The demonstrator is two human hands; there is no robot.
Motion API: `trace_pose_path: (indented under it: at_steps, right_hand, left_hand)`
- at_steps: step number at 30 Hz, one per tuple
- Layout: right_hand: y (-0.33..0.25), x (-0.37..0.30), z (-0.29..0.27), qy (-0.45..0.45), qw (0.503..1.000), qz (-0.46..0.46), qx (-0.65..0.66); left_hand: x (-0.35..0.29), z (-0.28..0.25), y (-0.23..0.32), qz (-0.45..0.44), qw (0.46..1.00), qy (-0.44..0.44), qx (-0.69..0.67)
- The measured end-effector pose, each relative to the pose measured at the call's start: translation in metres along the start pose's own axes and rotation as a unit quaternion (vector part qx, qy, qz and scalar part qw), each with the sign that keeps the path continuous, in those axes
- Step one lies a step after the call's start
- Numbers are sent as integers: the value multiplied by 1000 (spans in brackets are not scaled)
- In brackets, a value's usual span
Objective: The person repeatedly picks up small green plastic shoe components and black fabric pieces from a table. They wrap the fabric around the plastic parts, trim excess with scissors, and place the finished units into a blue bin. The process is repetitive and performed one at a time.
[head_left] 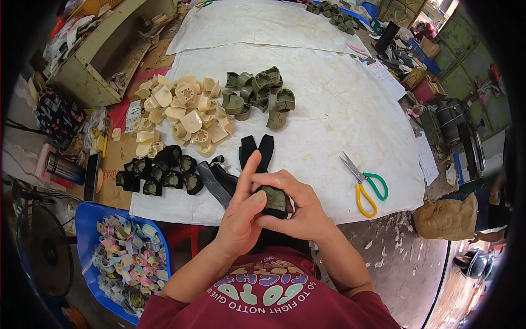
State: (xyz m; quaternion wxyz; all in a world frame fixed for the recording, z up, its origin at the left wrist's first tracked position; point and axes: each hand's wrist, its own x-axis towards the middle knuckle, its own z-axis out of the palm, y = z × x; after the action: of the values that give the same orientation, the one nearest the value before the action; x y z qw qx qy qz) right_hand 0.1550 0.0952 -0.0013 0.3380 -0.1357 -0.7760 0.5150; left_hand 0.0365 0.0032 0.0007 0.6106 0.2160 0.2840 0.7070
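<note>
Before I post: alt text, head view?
A person's left hand and right hand hold a black-edged olive piece at a white-covered table. Cream pieces and olive pieces lie beyond, black pieces left, scissors right.

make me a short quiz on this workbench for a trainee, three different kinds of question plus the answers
1. Multiple choice: how are the handles of the scissors coloured?
a) both red
b) one green, one yellow
c) both black
2. True or false: the right hand holds the scissors.
3. Fill in the blank: seen from the person's side, the beige pieces lie to the ____ of the olive green pile.

Key:
1. b
2. False; it grips a black-edged olive piece, and the scissors lie on the white cloth.
3. left
</note>
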Motion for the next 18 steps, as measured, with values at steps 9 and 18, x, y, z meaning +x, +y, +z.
trace_pose_path:
  at_steps: [9, 18]
  right_hand:
    - [8, -1, 4, 15, 998, -15, 54]
    - [-4, -10, 32, 128, 971, 179, 96]
  left_hand:
    - [0, 4, -4, 27, 997, 62, 41]
    - [10, 5, -14, 103, 983, 120, 95]
